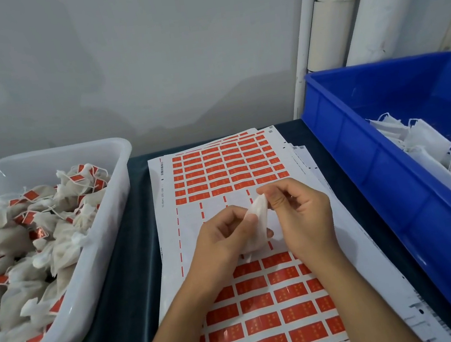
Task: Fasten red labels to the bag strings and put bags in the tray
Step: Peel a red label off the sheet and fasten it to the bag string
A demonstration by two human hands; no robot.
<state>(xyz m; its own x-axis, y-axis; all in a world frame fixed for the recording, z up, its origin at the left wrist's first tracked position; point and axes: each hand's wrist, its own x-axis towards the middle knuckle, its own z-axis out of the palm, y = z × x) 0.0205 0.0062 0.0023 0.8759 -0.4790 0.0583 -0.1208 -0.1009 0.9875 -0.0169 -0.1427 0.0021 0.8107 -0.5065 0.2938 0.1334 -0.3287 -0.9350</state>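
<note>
I see my left hand and right hand both pinching one small white mesh bag, held just above the white sheet of red rectangular labels on the dark-covered bench. The left fingers curl round the bag's lower side; the right fingertips nip its top. The translucent white plastic tray of labelled bags sits left, the blue plastic crate of unlabelled bags right.
</note>
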